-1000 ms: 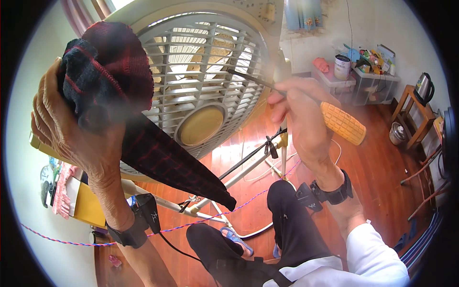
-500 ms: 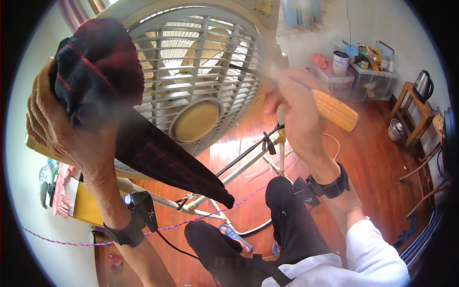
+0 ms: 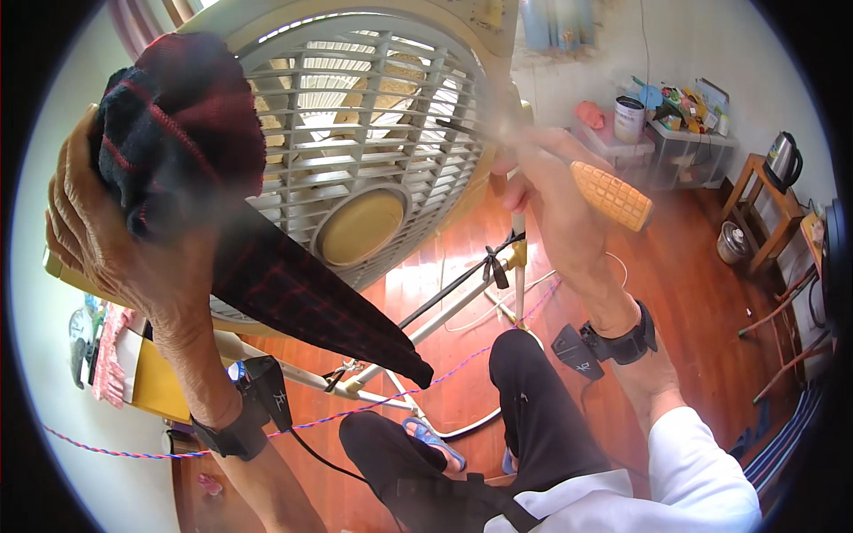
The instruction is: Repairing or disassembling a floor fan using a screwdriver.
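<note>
My left hand [image 3: 84,200] is closed around a bunched dark cloth [image 3: 182,133] with red checked lines, at the left edge of a cream box fan [image 3: 391,115]. A long tail of that cloth hangs down to the right across the fan's lower front. My right hand [image 3: 551,173] grips a tool with an orange ribbed handle [image 3: 613,197] at the fan's right side. Its thin dark shaft [image 3: 458,129] points left at the slatted grille; blur hides whether the tip touches it. The fan's round tan hub [image 3: 360,226] faces me.
The fan leans over a white tubular frame [image 3: 444,311] with black ties. A red-and-blue twisted cord [image 3: 355,413] runs across below. At the back right are clear storage boxes [image 3: 689,155], a white tub [image 3: 629,120] and a kettle [image 3: 784,160] on a wooden stool [image 3: 755,200].
My right hand has shifted slightly; the tool's orange handle has moved a little left and down and turned somewhat. My left hand and the cloth stay almost in place.
</note>
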A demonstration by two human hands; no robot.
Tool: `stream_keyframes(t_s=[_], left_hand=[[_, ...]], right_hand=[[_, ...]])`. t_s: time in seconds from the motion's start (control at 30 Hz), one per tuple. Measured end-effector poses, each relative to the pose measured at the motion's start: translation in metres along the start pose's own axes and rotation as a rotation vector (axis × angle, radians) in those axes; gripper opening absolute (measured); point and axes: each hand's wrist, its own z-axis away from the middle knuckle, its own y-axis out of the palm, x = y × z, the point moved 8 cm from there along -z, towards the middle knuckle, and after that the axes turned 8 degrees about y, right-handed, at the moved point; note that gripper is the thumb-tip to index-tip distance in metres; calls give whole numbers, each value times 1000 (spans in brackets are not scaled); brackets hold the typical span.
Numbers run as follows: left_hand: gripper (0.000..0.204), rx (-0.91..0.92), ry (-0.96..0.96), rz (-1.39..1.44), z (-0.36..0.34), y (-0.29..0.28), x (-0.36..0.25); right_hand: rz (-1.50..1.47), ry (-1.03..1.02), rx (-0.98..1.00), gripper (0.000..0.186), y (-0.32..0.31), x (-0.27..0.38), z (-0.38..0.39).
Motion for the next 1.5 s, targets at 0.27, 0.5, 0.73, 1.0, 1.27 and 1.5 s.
stream_keyframes(t_s=[0.27,0.5,0.73,1.0,1.27,1.5], left_hand=[[38,-38,-7,22,-1,-4,-1],[38,-17,13,8,-2,-4,-7],[37,-33,-5,-6,0,-4,0],[35,-46,17,-12,0,-3,0],[36,-37,23,2,2,-1,1],[34,-54,5,15,-2,-6,-2]], right_hand=[[92,-48,-7,22,3,9,6],[-192,62,-154,21,-22,0,2],[-217,2,-196,21,-22,3,-6],[-234,40,-205,20,-26,-7,-7],[-167,42,-173,19,-17,-22,-18],[-96,101,-134,20,-23,-33,-25]])
